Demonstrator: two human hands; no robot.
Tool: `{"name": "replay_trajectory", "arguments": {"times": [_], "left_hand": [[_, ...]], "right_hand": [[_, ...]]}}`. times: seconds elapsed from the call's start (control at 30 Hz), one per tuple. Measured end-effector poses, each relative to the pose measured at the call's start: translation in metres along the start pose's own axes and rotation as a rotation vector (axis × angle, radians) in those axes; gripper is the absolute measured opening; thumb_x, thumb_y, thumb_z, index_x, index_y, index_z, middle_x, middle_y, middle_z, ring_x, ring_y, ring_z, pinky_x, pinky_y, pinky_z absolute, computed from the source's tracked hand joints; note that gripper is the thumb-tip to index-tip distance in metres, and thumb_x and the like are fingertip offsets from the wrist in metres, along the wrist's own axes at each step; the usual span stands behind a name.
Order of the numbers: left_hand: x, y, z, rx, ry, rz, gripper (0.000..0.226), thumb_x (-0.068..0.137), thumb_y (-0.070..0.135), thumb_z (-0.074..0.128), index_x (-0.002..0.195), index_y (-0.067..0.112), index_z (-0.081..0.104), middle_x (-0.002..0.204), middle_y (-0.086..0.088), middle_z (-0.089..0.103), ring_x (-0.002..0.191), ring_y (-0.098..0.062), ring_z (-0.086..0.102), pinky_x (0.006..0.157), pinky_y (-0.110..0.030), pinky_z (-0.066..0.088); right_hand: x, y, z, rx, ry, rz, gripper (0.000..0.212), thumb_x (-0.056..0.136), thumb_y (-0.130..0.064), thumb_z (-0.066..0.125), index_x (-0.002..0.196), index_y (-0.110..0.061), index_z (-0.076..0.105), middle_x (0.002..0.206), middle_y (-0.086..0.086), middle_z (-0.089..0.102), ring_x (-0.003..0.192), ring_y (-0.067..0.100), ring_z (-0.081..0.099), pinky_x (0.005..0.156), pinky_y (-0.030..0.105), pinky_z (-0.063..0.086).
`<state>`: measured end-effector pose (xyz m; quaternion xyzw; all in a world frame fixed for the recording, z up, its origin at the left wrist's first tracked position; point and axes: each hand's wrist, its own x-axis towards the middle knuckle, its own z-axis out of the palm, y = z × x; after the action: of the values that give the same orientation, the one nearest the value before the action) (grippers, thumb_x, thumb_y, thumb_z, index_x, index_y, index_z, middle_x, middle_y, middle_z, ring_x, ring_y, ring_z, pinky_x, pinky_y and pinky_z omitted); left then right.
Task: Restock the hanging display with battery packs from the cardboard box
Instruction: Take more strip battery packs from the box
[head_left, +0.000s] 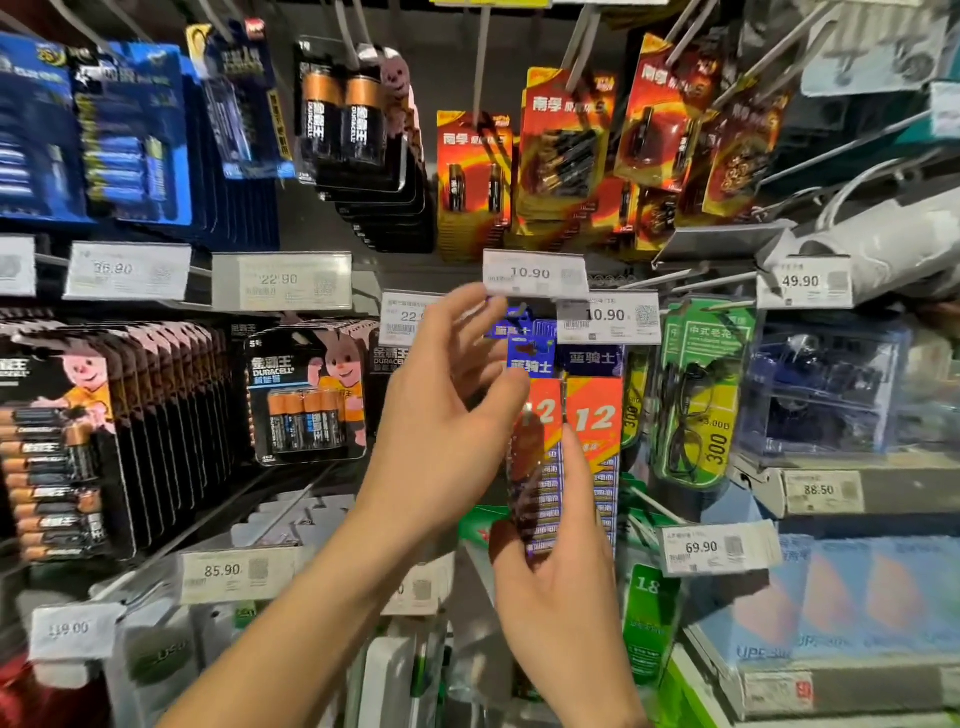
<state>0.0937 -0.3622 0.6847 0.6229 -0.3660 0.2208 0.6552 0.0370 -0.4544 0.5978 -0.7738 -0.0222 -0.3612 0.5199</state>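
Blue battery pack (545, 483) with orange-red band.

Read "DURACELL" on black battery card (306, 395); "12" on held battery pack (541, 415); "10.90" on upper price tag (532, 273); "85.90" on lower tag (223, 570).

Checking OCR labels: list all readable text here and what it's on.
"DURACELL": black pack
"12": held battery pack
"300": green pack
"10.90": top centre tag
"22.90": grey tag left
"49.90": right tag
"69.90": lower-right tag
"85.90": lower-left tag
"88.50": shelf-edge tag
Smaller print elsewhere: too blurred.
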Motion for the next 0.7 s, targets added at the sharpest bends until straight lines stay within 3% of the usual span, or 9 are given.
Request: {"name": "replay_trajectory", "arguments": {"times": [0.1,0.23,0.3,0.4,0.5,0.7], "left_hand": [[0.012,0.006,-0.01,0.007,-0.003,0.051,0.051,0.099,-0.003,0.055,0.143,0.021,0.044,0.146,0.008,0.056,0.127,-0.006,0.06,0.111,-0.046,0.047],[0.021,0.015,-0.02,0.014,-0.036,0.109,0.052,0.093,-0.001,0.054,0.14,0.02,0.047,0.145,0.007,0.058,0.134,-0.004,0.053,0.11,-0.045,0.048],[0.022,0.016,-0.024,0.049,-0.055,0.132,0.054,0.09,-0.002,0.052,0.139,0.02,0.05,0.142,0.01,0.059,0.135,0.0,0.05,0.109,-0.045,0.048],[0.021,0.014,-0.029,0.098,-0.066,0.156,0.055,0.092,-0.009,0.053,0.139,0.019,0.051,0.142,0.012,0.059,0.136,0.002,0.048,0.112,-0.042,0.046],[0.017,0.01,-0.029,0.105,-0.069,0.157,0.053,0.092,-0.009,0.054,0.138,0.017,0.053,0.139,0.013,0.06,0.135,0.001,0.05,0.113,-0.037,0.044],[0.008,0.005,-0.03,0.129,-0.089,0.148,0.055,0.092,-0.008,0.058,0.138,0.021,0.056,0.137,0.019,0.061,0.133,0.005,0.05,0.115,-0.029,0.041]], "right_hand": [[0.003,0.002,0.003,-0.039,-0.025,-0.018,0.092,0.089,-0.02,0.058,0.148,-0.065,0.002,0.156,-0.022,0.031,0.127,0.024,0.055,0.102,0.048,0.05],[0.013,-0.002,0.006,-0.067,-0.043,-0.068,0.092,0.097,-0.017,0.056,0.152,-0.057,-0.006,0.158,-0.027,0.016,0.143,0.004,0.031,0.112,0.032,0.041],[0.02,-0.005,0.008,-0.072,-0.017,-0.082,0.092,0.098,-0.015,0.055,0.153,-0.055,-0.008,0.161,-0.025,0.011,0.149,0.005,0.022,0.118,0.034,0.036],[0.033,-0.009,0.012,-0.143,0.025,-0.096,0.094,0.098,-0.009,0.054,0.156,-0.046,-0.01,0.166,-0.017,0.006,0.149,0.005,0.011,0.113,0.02,0.022],[0.042,-0.009,0.02,-0.248,0.054,-0.112,0.095,0.098,-0.009,0.056,0.159,-0.035,-0.012,0.164,-0.01,0.012,0.138,0.008,0.017,0.104,0.021,0.028],[0.046,0.007,0.037,-0.363,0.204,-0.132,0.085,0.097,-0.016,0.056,0.162,-0.02,0.001,0.154,0.003,0.03,0.137,0.026,0.033,0.1,0.031,0.036]]}}
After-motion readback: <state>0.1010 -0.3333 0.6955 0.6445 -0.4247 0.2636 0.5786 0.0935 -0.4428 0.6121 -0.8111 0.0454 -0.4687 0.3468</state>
